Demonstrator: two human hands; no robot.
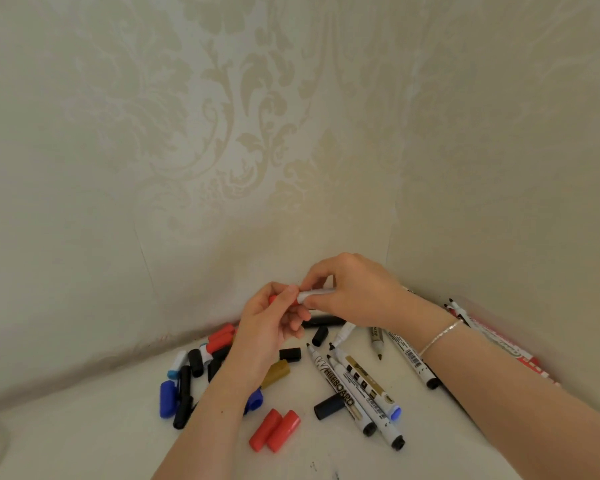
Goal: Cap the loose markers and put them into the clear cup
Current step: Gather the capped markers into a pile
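Nearest, two red caps (275,431) lie loose on the desk (84,438). Beyond, left hand (274,323) fingers pinch a red cap (273,299); right hand (347,292) fingers grip the marker (317,293) barrel. Light, rigid, smooth plastic: best held mid-barrel. Clear cup not identifiable.

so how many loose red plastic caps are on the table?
4: two red plastic caps side by side at the front, two by the wall behind the left hand. More may be hidden.
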